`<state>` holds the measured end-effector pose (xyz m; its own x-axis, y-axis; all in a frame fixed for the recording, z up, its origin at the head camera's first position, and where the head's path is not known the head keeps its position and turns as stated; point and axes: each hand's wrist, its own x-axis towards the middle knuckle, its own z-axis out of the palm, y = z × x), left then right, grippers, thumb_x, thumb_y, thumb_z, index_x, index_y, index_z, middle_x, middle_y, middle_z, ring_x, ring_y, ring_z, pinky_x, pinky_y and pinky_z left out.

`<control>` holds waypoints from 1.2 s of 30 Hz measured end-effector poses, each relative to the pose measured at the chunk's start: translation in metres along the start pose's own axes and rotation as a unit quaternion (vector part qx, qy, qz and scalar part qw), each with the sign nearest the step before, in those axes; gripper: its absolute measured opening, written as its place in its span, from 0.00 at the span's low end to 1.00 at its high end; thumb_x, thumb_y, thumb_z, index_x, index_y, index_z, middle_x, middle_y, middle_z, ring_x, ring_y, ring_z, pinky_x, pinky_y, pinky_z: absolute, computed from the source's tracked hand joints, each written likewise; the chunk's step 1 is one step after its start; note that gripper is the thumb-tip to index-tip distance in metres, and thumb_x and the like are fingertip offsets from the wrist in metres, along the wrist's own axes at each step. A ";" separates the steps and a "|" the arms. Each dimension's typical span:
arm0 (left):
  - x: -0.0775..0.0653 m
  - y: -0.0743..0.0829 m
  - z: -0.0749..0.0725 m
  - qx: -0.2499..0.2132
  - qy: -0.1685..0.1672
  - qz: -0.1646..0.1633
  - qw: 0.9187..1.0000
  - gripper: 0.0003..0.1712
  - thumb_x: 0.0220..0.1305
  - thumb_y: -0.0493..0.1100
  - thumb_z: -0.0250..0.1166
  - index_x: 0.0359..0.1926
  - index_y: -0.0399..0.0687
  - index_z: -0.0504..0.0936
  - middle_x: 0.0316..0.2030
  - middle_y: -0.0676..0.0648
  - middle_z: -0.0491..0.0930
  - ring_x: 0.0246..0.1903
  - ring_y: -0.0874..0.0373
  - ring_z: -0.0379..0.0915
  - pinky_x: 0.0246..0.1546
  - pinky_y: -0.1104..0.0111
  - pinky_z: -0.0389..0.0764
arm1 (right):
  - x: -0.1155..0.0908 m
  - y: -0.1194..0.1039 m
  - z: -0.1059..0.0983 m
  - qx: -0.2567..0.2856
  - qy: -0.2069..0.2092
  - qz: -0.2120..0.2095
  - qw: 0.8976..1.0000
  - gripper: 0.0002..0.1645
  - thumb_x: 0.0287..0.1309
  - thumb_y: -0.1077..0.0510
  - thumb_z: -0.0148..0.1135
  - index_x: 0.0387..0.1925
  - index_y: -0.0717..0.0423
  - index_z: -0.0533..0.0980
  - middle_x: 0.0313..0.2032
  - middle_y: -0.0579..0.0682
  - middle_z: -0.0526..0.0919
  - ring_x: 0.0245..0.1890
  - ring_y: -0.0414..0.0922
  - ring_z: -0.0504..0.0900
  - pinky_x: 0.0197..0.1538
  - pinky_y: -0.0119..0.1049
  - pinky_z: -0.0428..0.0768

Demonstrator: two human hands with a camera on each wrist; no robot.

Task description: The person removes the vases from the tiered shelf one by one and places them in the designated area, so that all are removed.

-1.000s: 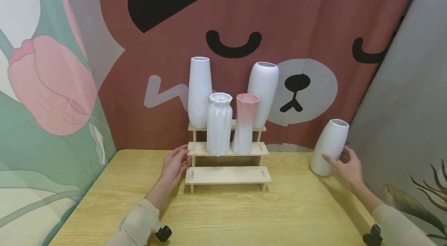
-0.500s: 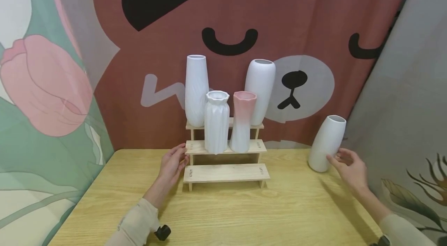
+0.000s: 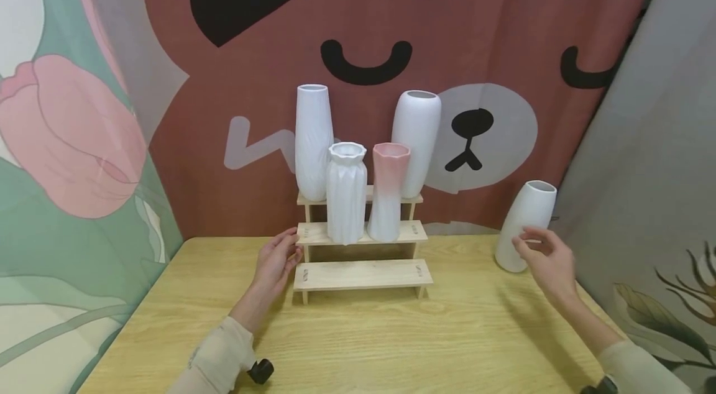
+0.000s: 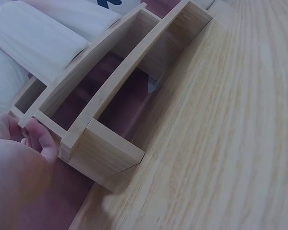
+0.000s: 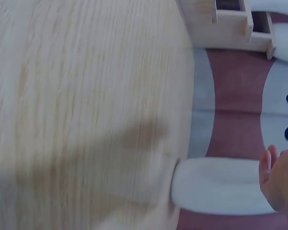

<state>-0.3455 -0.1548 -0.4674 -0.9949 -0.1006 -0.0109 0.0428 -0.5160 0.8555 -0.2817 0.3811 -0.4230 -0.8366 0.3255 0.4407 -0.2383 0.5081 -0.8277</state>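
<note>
My left hand [image 3: 275, 262] pinches the left end of the middle step of a three-step wooden stand [image 3: 360, 276]; in the left wrist view its fingers [image 4: 38, 136] curl at the board's edge. On the right of the table stands a plain white vase [image 3: 523, 210], upright. My right hand [image 3: 549, 263] is in front of that vase with relaxed, slightly bent fingers, gripping nothing. A fluted white vase [image 3: 347, 198] and a pink-and-white vase [image 3: 387, 201] share the middle step. Behind them, a tall white vase [image 3: 313, 139] and a rounded white vase [image 3: 418, 133] occupy the top step.
The stand's lowest step bears no vase. All of this is on a light wooden table [image 3: 224, 294]. A curtain [image 3: 252, 77] with a bear's face hangs right behind the table, and patterned cloths flank it on both sides.
My right hand has come away from the right-hand vase's side and shifted slightly left, now in front of it. The left hand keeps its hold on the stand; the view has tilted slightly.
</note>
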 end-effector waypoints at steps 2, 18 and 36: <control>0.000 0.001 0.000 0.000 0.003 -0.001 1.000 0.21 0.71 0.34 0.63 0.62 0.33 0.74 0.48 0.40 0.74 0.33 0.58 0.75 0.32 0.75 0.80 | -0.002 -0.005 0.007 0.002 -0.010 -0.014 1.000 0.27 0.64 0.52 0.71 0.59 0.62 0.76 0.45 0.45 0.83 0.43 0.33 0.81 0.36 0.23 0.78; -0.001 0.000 -0.003 -0.007 0.006 0.001 1.000 0.22 0.71 0.33 0.62 0.63 0.32 0.73 0.46 0.42 0.72 0.33 0.58 0.75 0.32 0.75 0.79 | -0.017 -0.038 0.065 0.096 -0.072 -0.044 0.992 0.23 0.66 0.56 0.70 0.58 0.60 0.76 0.50 0.56 0.80 0.42 0.38 0.84 0.39 0.31 0.85; 0.000 0.001 0.001 -0.014 0.004 -0.007 1.000 0.22 0.70 0.32 0.62 0.63 0.33 0.73 0.46 0.41 0.74 0.33 0.58 0.76 0.33 0.76 0.80 | -0.014 -0.073 0.139 0.181 -0.087 -0.052 0.978 0.23 0.62 0.58 0.73 0.56 0.60 0.78 0.49 0.59 0.83 0.47 0.44 0.83 0.49 0.29 0.80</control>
<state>-0.3454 -0.1541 -0.4658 -0.9946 -0.0997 -0.0275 0.0311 -0.5419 0.8399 -0.3212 0.2284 -0.4177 -0.8620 0.1305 0.4899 -0.4600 0.2047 -0.8640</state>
